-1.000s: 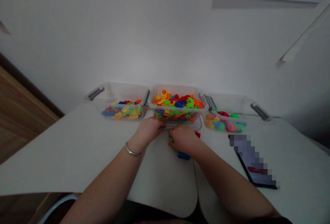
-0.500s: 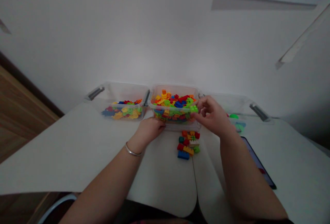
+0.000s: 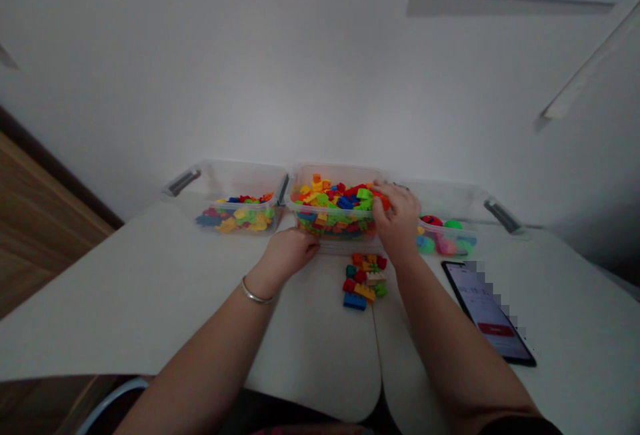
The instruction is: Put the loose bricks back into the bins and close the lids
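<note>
A clear plastic box (image 3: 345, 169) full of mixed toy bricks stands in the middle. My left hand (image 3: 291, 249) rests at its lower front left corner, fingers curled; whatever they grip is hidden. My right hand (image 3: 399, 218) is at the box's right rim with fingers stretched over the bricks inside, and I see nothing held. A bright green brick (image 3: 364, 199) lies on the heap just left of those fingers. Before the box a small group of loose bricks lies on the table, among them a blue brick (image 3: 355, 301) and an orange-yellow brick (image 3: 365, 293).
To the left stands another clear box (image 3: 235, 171) with colourful pieces. At the right a third clear box (image 3: 450, 189) holds balls and other toys. A phone (image 3: 487, 315) lies on the white table (image 3: 310, 348) beside my right forearm. Behind everything rises a wall (image 3: 280, 61).
My right hand has moved left, in over the middle box, and its fingers have spread. The green brick it was pinching is no longer in it. My left hand stays put.
</note>
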A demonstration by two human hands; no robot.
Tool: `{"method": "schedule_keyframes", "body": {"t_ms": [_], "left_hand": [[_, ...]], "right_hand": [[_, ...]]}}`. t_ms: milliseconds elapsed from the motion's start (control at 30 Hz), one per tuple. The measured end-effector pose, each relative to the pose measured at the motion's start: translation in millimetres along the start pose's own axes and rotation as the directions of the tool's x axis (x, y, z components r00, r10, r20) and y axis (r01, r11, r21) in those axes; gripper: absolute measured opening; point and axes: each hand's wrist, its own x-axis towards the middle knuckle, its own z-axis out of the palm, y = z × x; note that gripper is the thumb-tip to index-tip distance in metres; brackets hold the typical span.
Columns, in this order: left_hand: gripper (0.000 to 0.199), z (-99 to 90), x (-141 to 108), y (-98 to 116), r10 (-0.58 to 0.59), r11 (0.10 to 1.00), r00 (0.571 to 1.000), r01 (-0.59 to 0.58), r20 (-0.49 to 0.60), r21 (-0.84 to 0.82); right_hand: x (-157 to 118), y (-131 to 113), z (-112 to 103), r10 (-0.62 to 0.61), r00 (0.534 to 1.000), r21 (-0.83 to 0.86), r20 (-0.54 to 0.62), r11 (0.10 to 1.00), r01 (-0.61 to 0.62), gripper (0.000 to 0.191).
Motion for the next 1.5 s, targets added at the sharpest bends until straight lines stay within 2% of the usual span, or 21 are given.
{"method": "schedule_keyframes", "body": {"t_ms": [300, 567, 633, 667, 733, 767, 800, 867, 933, 967, 1000, 1100, 1233, 1333, 1500], "left_hand": [[0.029, -3.2, 0.3, 1.9, -0.006, 1.000, 1.000, 0.006, 0.011, 0.003], [0.029, -3.8, -0.9, 0.6, -0.010, 1.000, 1.000, 0.010, 0.012, -0.009], [0.028, -2.9, -0.8, 0.0, -0.010, 1.000, 1.000, 0.010, 0.011, -0.007], [0.029, -2.3, -0.6, -0.2, -0.010, 1.000, 1.000, 0.010, 0.013, -0.006], [0.030, -1.3, -0.4, -0.5, -0.018, 1.000, 1.000, 0.018, 0.014, -0.001], [0.030, -1.0, -0.3, -0.5, -0.020, 1.000, 1.000, 0.020, 0.016, 0.001], [0.030, -0.8, -0.2, -0.4, -0.019, 1.000, 1.000, 0.019, 0.017, 0.002], [0.029, -1.3, -0.1, 0.0, -0.021, 1.000, 1.000, 0.021, 0.019, -0.004], [0.028, -2.5, 0.0, 0.9, -0.028, 1.000, 0.999, 0.028, 0.020, -0.008], [0.028, -3.2, 0.0, 1.4, -0.033, 0.999, 0.999, 0.033, 0.019, -0.007], [0.028, -3.8, 0.0, 2.0, -0.037, 0.999, 0.999, 0.037, 0.017, -0.003], [0.028, -4.6, 0.0, 3.4, -0.024, 1.000, 1.000, 0.024, 0.012, 0.009], [0.029, -2.6, 0.5, 3.6, -0.009, 1.000, 1.000, 0.009, 0.009, 0.019], [0.029, -1.3, 0.7, 3.2, -0.002, 1.000, 1.000, 0.002, 0.006, 0.024], [0.028, -2.3, 0.6, 3.7, 0.012, 1.000, 1.000, -0.012, 0.010, 0.022]], "right_hand": [[1.1, 2.8, -2.5, -0.095, 0.995, -0.038, 0.002, 0.995, 0.095, 0.033], [8.9, -5.4, -29.7, -0.199, 0.974, 0.133, -0.106, 0.968, 0.212, 0.022], [10.7, -9.7, -39.9, -0.209, 0.977, 0.205, -0.049, 0.955, 0.215, 0.021], [11.1, -12.6, -45.1, -0.231, 0.973, 0.247, 0.018, 0.944, 0.220, 0.020], [11.2, -19.8, -54.7, -0.305, 0.927, 0.332, 0.218, 0.917, 0.224, 0.020], [10.7, -23.8, -58.5, -0.344, 0.875, 0.358, 0.341, 0.908, 0.217, 0.021], [9.8, -27.9, -61.1, -0.372, 0.802, 0.363, 0.467, 0.908, 0.210, 0.022], [6.8, -35.6, -62.1, -0.373, 0.618, 0.304, 0.692, 0.927, 0.220, 0.024], [2.1, -41.9, -57.2, -0.306, 0.459, 0.188, 0.834, 0.940, 0.284, 0.028], [-0.8, -44.4, -53.2, -0.261, 0.412, 0.126, 0.873, 0.937, 0.326, 0.031], [-3.9, -46.3, -48.7, -0.214, 0.385, 0.066, 0.898, 0.929, 0.364, 0.033], [-12.8, -49.7, -35.9, -0.097, 0.368, -0.083, 0.925, 0.893, 0.443, 0.034], [-19.8, -52.1, -27.6, -0.015, 0.361, -0.167, 0.932, 0.868, 0.467, 0.031], [-21.9, -53.9, -25.8, 0.007, 0.344, -0.184, 0.939, 0.856, 0.483, 0.029], [-25.3, -53.6, -21.2, -0.014, 0.355, -0.174, 0.935, 0.852, 0.493, 0.028]]}}
